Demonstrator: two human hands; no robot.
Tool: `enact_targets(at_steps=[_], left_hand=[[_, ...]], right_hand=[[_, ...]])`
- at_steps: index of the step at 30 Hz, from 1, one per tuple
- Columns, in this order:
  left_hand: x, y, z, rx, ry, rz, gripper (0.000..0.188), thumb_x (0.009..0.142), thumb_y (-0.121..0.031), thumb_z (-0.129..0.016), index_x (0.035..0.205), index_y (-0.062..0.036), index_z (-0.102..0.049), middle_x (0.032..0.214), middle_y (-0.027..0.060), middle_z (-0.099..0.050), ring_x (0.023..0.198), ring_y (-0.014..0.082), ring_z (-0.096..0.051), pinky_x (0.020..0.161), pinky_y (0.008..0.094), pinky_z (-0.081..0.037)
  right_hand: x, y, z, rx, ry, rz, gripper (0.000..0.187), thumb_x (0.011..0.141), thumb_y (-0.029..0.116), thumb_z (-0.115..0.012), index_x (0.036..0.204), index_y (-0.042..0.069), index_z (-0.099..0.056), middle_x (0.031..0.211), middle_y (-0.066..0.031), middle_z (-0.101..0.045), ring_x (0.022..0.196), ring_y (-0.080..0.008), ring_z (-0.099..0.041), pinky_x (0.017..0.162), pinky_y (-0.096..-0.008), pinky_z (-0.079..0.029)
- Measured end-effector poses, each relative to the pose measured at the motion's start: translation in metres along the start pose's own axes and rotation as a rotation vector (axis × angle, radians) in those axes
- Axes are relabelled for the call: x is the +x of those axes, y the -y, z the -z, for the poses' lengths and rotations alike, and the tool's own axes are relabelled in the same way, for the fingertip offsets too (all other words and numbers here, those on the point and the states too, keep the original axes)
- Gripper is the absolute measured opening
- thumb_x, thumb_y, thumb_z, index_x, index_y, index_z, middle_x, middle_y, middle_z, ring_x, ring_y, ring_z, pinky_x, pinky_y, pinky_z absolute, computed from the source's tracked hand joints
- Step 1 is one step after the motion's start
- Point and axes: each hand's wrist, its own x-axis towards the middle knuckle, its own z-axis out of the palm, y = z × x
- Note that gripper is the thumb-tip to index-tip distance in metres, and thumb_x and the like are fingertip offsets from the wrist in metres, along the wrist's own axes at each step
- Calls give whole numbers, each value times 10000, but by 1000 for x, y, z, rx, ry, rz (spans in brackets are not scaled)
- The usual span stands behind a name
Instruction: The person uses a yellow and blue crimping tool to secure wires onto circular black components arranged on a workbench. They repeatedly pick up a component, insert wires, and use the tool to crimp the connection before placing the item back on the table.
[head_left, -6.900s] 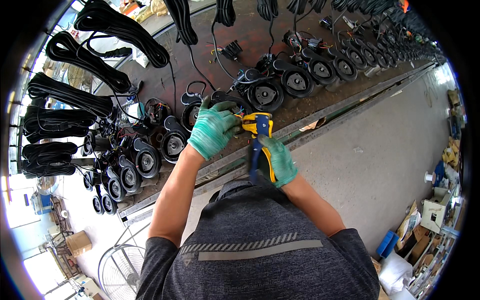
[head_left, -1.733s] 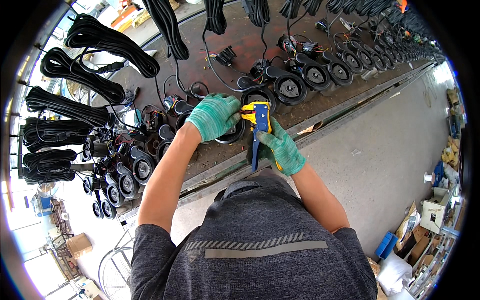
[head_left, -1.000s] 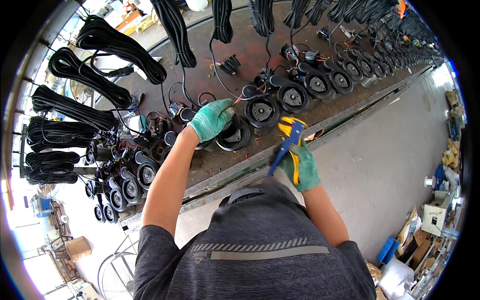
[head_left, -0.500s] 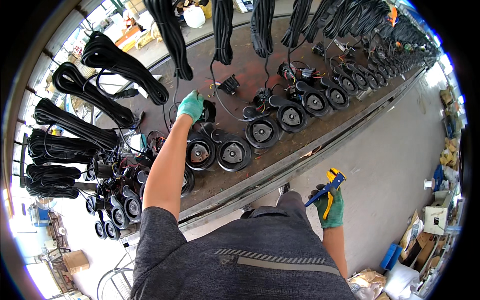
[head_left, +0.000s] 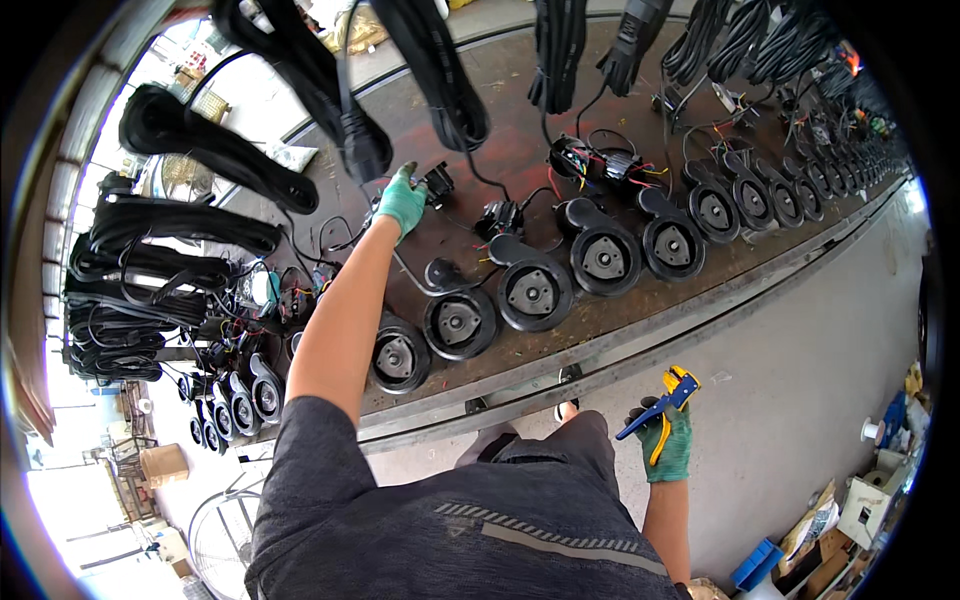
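My left hand [head_left: 402,205], in a green glove, reaches over the workbench. Its fingers look partly stretched and apart, at the left side of a small black wired component [head_left: 436,183]. Whether they press on it is hard to see. Down by my right side, my gloved right hand [head_left: 668,445] grips a wire stripper [head_left: 657,408] with blue and yellow handles. Nearest my left forearm are round black cord-reel-like housings [head_left: 460,322] with metal centre plates. Another such housing [head_left: 400,355] lies close to the bench's front edge.
Thick black cable bundles [head_left: 430,85] hang above the dark workbench [head_left: 480,385]. More housings [head_left: 672,245] line the front edge, with wired parts [head_left: 600,162] behind. A blue bin [head_left: 757,565] and boxes stand lower right; a fan [head_left: 225,530] is lower left.
My left hand has moved from beside a round black part to the small wired component, its fingers less curled. My view has shifted along the bench. My right hand keeps the wire stripper.
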Motion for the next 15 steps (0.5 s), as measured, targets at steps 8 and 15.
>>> enact_targets(at_steps=[8, 15], left_hand=[[18, -1, -24, 668, 106, 7, 495, 935, -206, -698, 1403, -67, -614, 1287, 223, -674, 1213, 416, -639, 1036, 457, -507], [-90, -20, 22, 387, -321, -163, 331, 1002, -189, -640, 1297, -52, -577, 1193, 231, -678, 1081, 454, -659, 927, 492, -523]], right_hand=[[52, 52, 43, -30, 14, -20, 479, 960, 249, -682, 1388, 151, -492, 1092, -173, -691, 898, -370, -725, 790, -537, -629], [79, 72, 18, -76, 164, -98, 543, 946, 268, -705, 1426, 159, -476, 1109, -167, -686, 916, -367, -721, 813, -533, -620]])
